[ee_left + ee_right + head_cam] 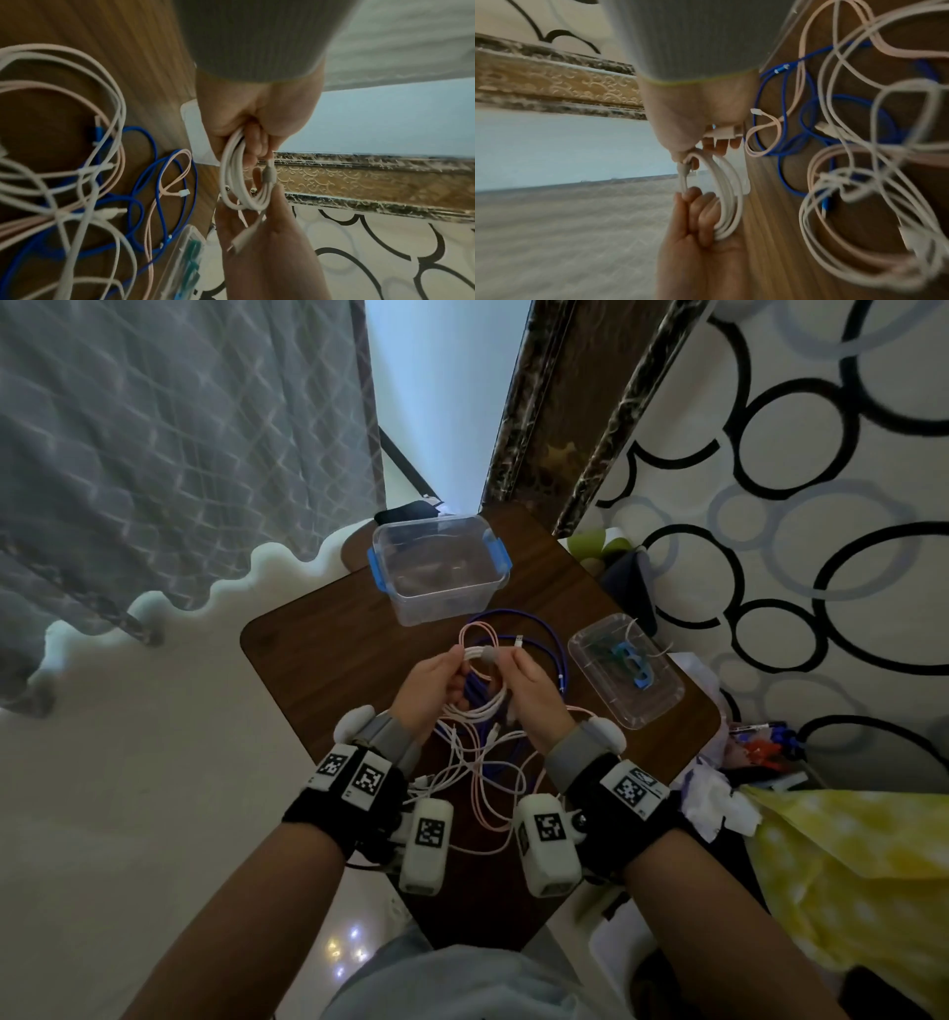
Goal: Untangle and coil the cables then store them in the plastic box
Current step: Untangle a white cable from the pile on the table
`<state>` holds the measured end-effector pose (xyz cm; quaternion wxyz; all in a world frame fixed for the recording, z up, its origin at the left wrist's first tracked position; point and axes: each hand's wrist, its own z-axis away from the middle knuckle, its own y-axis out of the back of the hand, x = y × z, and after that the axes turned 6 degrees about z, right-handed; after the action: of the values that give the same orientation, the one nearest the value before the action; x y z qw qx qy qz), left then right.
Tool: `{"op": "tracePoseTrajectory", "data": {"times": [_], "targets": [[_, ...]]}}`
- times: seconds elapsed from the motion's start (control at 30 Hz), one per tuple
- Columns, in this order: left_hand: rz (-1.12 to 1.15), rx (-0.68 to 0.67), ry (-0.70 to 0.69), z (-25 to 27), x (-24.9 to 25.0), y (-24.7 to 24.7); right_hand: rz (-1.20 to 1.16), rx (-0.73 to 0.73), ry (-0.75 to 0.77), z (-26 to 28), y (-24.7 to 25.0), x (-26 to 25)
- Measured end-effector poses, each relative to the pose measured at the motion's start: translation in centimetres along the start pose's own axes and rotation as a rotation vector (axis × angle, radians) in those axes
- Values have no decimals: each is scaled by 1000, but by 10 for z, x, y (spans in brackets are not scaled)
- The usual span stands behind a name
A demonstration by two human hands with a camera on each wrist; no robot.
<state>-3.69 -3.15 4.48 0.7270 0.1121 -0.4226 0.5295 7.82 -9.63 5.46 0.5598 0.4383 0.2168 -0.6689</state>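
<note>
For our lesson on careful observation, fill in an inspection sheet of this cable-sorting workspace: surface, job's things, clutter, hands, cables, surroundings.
Surface: dark wooden table, small, with rounded corners.
Job's things: clear plastic box with blue clips, open, at the far edge; no cable seen inside.
Clutter: shallow clear tray holding blue and green bits, to the right of the cables.
Hands: left hand grips a white cable coil; right hand pinches its grey-tipped end.
Cables: blue cable, pink cable and white ones lie tangled on the table.
Surroundings: grey curtain, ring-patterned fabric, yellow dotted fabric.
</note>
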Motion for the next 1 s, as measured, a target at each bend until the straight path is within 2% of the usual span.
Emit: {"op": "tracePoseTrajectory", "data": {"times": [0.13, 0.23, 0.3, 0.4, 0.43, 0.57, 0.67, 0.77, 0.83, 1.0], "targets": [[-168, -83, 0, 3, -9, -9, 488, 42, 172, 15, 33, 14], [-272, -166, 0, 4, -12, -21, 606, 69, 215, 27, 52, 25], [-387, -112, -83, -4, -13, -21, 650, 131, 233, 35, 60, 30], [-820, 71, -377, -25, -11, -7, 670, 258, 199, 40, 72, 27], [-984, 87, -455, -32, -13, -3, 681, 292, 179, 41, 78, 24], [-1503, 28, -489, -39, -19, 2, 654, 428, 116, 35, 90, 16], [-1590, 5, -644, -28, -14, -1, 548, 501, 143, 28, 88, 4], [-1599, -17, -804, -12, -12, 1, 458, 495, 147, 17, 80, -9], [-1589, -30, -860, -4, -17, 6, 522, 453, 117, 8, 73, -13], [-1509, -58, -964, 11, -32, 16, 873, 285, 66, -11, 49, -5]]}}
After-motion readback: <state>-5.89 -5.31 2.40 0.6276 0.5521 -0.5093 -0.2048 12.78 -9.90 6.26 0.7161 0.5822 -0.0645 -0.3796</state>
